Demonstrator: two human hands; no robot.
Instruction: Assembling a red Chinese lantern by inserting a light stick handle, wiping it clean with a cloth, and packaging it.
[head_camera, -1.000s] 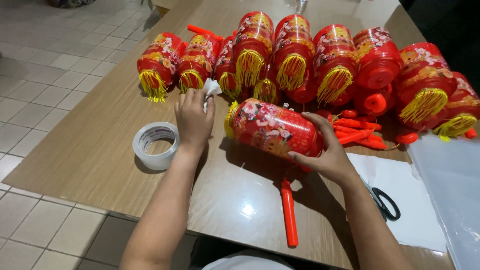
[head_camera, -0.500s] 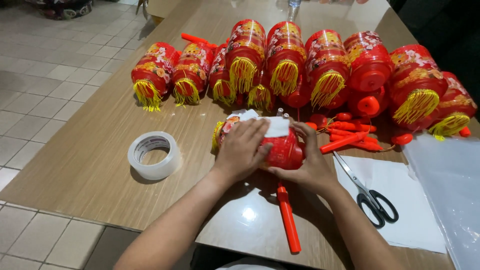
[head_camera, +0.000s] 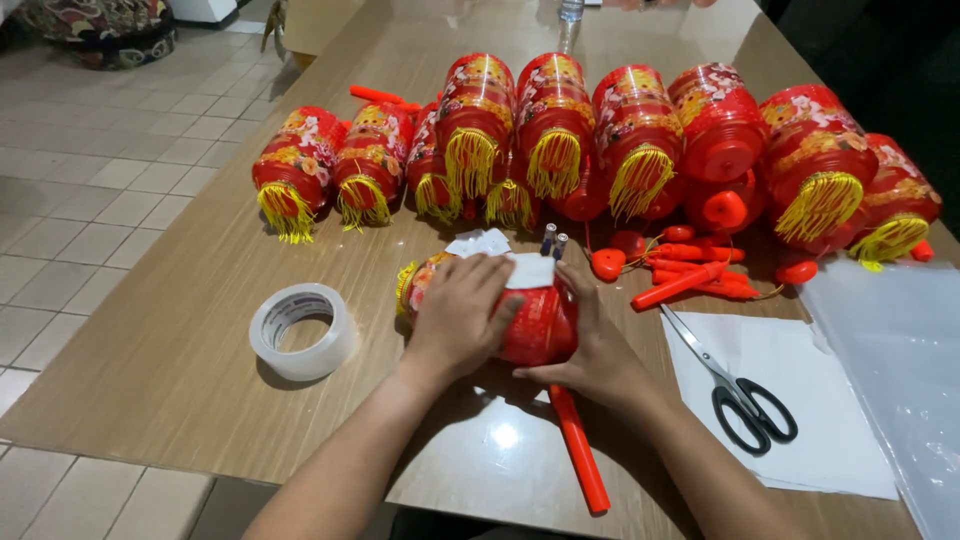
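Observation:
A red lantern (head_camera: 535, 322) with yellow fringe lies on its side on the wooden table (head_camera: 190, 340). My left hand (head_camera: 462, 312) presses flat on top of it, over a white paper slip (head_camera: 528, 270). My right hand (head_camera: 590, 355) cups the lantern's right end from below. A red stick handle (head_camera: 580, 450) runs from under the lantern toward me. Two small batteries (head_camera: 553, 239) and white paper bits (head_camera: 478, 242) lie just behind the lantern.
A roll of clear tape (head_camera: 302, 331) sits to the left. Black-handled scissors (head_camera: 735, 385) rest on white paper (head_camera: 790, 400) at right, beside a clear plastic sheet (head_camera: 900, 360). Several finished lanterns (head_camera: 560, 130) line the back, with loose red sticks (head_camera: 690, 275).
My left hand came back from the far paper bits and laid a white slip on the lantern. It now presses flat there while my right hand shifted to the lantern's end.

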